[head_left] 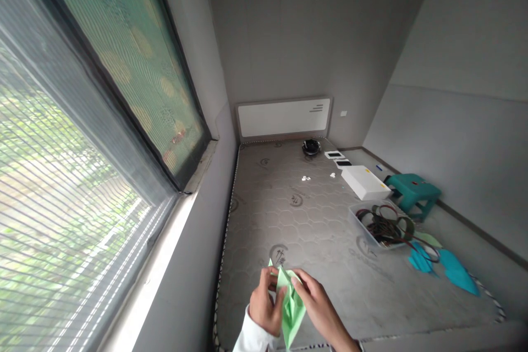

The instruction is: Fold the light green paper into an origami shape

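Observation:
A light green piece of folded paper (292, 313) is between my two hands, above the near edge of the mattress. My left hand (266, 301) grips its left side, thumb in front and fingers curled behind; a pointed green tip sticks up past those fingers. On the upper right side of the paper, my right hand (317, 302) pinches with thumb and fingers. The paper has creases, with a pointed top and a long point hanging downward. Some of the fingers are hidden behind it.
A grey mattress (264, 214) lies below, with a window on the left. To the right are a clear bin (358, 221) of cables, a white box (365, 181), a green stool (414, 187) and blue folded paper pieces (457, 272). A black coil (311, 147) lies farther back.

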Demonstrator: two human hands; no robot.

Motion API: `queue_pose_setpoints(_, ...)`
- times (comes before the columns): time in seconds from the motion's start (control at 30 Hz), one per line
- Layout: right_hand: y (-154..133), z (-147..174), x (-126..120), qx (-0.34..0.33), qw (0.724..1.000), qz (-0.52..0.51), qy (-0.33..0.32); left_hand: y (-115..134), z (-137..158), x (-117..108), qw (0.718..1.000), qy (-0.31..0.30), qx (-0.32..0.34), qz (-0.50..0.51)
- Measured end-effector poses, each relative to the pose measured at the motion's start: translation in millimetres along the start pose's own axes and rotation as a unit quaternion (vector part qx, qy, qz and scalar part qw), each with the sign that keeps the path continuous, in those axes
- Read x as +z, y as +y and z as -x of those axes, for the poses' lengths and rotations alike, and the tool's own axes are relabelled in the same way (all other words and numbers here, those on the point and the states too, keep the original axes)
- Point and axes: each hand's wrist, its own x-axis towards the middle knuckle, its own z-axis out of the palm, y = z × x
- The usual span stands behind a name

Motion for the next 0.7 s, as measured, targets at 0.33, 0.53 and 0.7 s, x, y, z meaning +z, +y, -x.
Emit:
queue_pose_setpoints(0.33,25.4,-7.0,-9.6,0.038,0.989,-0.101,0.103,-7.1,-4.0,0.9,0.979,0.151,-0.048,0.128)
queue_pose_setpoints(0.53,16.0,-5.4,-8.7,0.053,0.972,-0.212,0.088,-8.3,-5.1,-0.6,0.964,0.17,-0.093,0.181)
queue_pose_setpoints(0.7,16.2,-5.2,-7.0,0.065,0.952,-0.289,0.082,-5.0,-7.3,-2.9,0.957,0.164,-0.113,0.212)
